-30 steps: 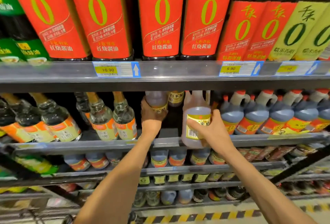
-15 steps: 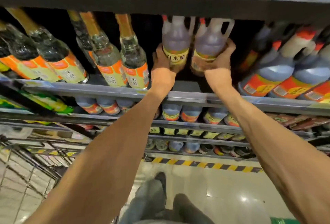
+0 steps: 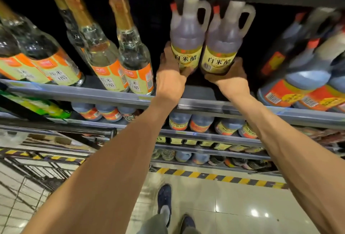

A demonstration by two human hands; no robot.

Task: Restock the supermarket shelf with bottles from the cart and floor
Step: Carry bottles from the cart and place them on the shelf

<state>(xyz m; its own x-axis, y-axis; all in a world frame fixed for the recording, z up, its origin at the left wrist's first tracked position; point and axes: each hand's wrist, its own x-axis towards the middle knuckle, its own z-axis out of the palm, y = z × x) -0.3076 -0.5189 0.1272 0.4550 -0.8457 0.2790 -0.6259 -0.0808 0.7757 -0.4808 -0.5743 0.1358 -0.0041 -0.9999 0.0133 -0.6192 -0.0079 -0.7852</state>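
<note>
On the shelf [image 3: 196,101] we hold two jugs side by side, touching: our left hand [image 3: 170,77] wrapped around the left jug [image 3: 186,36], our right hand [image 3: 230,78] cupping the right jug [image 3: 224,47]. Left of them we count perhaps five glass bottles [image 3: 134,62], the farthest blurred.

There is one view, from a camera worn on the person's head. It faces forward and down at the shelf [image 3: 196,103], close enough that both outstretched forearms fill the lower frame. The hands, left [image 3: 170,77] and right [image 3: 230,79], sit near the centre. The wide lens bends the shelf edges, and the floor [image 3: 233,205] shows directly below.
</note>
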